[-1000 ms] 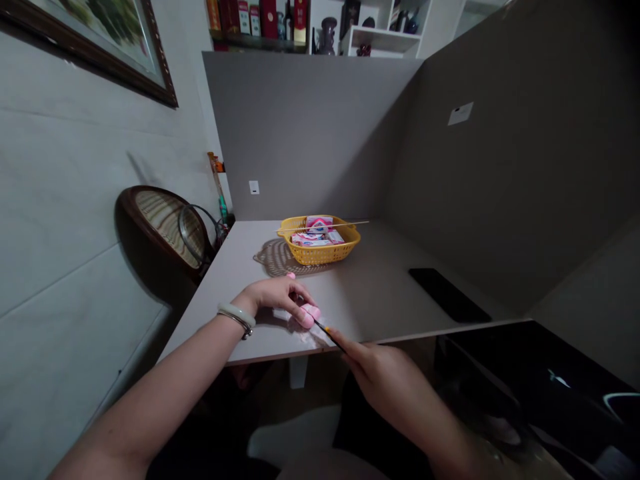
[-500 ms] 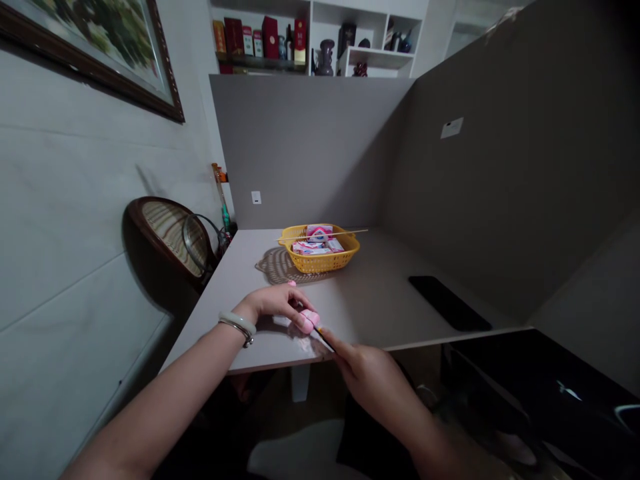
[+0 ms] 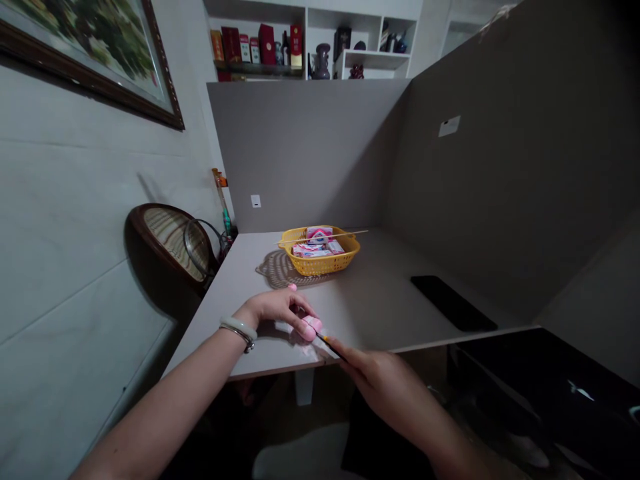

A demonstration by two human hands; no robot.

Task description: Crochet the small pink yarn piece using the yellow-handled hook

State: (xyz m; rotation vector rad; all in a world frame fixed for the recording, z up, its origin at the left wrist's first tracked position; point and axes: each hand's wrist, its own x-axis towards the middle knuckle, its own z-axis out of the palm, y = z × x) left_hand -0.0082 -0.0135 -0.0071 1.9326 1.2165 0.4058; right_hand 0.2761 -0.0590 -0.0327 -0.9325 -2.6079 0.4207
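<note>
My left hand (image 3: pixel 278 309), a pale bangle on its wrist, rests on the grey table (image 3: pixel 370 303) near the front edge. Its fingers pinch a small pink soft piece (image 3: pixel 311 326) that lies on a bit of clear wrapping. My right hand (image 3: pixel 377 373) comes in from below the table edge and is closed on a thin dark stick (image 3: pixel 330 343) whose tip touches the pink piece.
A yellow basket (image 3: pixel 320 250) with pink and white packets stands further back, with a long thin skewer (image 3: pixel 330 235) across its rim. A black phone (image 3: pixel 453 303) lies at the right. Grey partition walls close the table behind and right. A wicker chair (image 3: pixel 167 240) stands left.
Both hands have stayed at the pink piece with only slight shifts. The view has tilted a little, so the shelves at the top show more.
</note>
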